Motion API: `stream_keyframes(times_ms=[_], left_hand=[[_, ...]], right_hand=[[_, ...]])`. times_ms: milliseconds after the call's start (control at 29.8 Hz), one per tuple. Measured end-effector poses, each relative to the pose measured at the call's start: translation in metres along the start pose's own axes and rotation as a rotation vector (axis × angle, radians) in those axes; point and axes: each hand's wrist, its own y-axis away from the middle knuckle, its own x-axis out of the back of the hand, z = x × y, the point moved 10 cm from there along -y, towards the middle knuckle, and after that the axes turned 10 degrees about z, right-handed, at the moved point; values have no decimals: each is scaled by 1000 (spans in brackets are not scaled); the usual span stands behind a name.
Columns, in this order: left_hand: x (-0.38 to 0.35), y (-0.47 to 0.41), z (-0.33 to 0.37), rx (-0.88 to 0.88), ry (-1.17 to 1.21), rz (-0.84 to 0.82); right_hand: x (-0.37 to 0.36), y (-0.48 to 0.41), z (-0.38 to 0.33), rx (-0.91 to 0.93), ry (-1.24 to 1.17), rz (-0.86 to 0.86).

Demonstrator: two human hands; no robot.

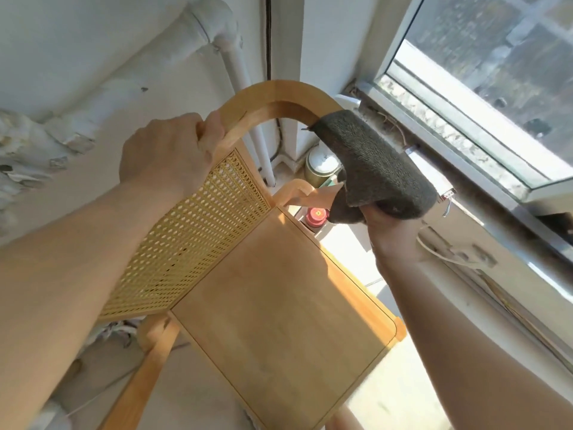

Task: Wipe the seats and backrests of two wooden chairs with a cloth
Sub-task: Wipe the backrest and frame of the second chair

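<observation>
A light wooden chair stands below me, its flat seat (279, 305) bare and its backrest a cane panel (192, 240) under a curved wooden top rail (279, 94). My left hand (167, 153) grips the left part of that rail. My right hand (384, 225) holds a dark grey cloth (372, 166) wrapped over the right part of the rail; the cloth hides most of the fingers. A second chair is not in view.
White wall and thick white pipes (217, 29) run behind the chair. A window with a dusty sill (434, 125) is on the right. A green jar (319, 166) and a red-capped item (316, 217) sit on the floor beyond the seat.
</observation>
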Motion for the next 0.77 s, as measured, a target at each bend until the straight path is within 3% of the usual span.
stream_keyframes(times_ms=[168, 370, 470, 605, 672, 773], left_hand=[[1, -1, -2, 9, -18, 45], [1, 1, -1, 8, -44, 37], [3, 1, 0, 10, -51, 44], [5, 1, 2, 6, -44, 60], [5, 1, 3, 7, -47, 59], [3, 1, 2, 6, -53, 53]], right_hand=[[-24, -6, 61, -177, 38, -20], [-60, 4, 58, -222, 15, -152], [-68, 10, 69, -400, -56, -91], [-81, 37, 116, -805, 35, 42], [-88, 44, 118, -887, 99, 36], [-84, 57, 98, -842, 303, -93]])
